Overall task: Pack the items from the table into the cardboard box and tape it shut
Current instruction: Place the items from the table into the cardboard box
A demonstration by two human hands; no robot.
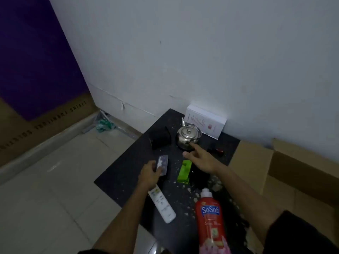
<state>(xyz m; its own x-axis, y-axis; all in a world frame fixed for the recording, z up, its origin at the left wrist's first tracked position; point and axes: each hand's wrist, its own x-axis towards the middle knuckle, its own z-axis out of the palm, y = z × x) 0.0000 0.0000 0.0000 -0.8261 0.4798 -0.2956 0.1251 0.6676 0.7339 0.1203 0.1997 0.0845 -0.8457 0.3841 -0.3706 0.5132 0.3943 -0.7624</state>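
Packing underway: left hand (149,173) fingers grasping blister pack (162,165), right hand (200,160) released, reaching for kettle (188,137); next needs grip, then cardboard box (256,162)

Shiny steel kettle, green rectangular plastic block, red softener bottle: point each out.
Shiny steel kettle (188,137): head view, rounded body.
Green rectangular plastic block (184,171): head view, top face.
Red softener bottle (211,217): head view, label.

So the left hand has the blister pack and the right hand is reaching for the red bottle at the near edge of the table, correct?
Not quite. The left hand does hold the blister pack, but the right hand is reaching toward the steel kettle at the far side of the table, not the red bottle, which stands untouched at the near edge. The head view shows it.
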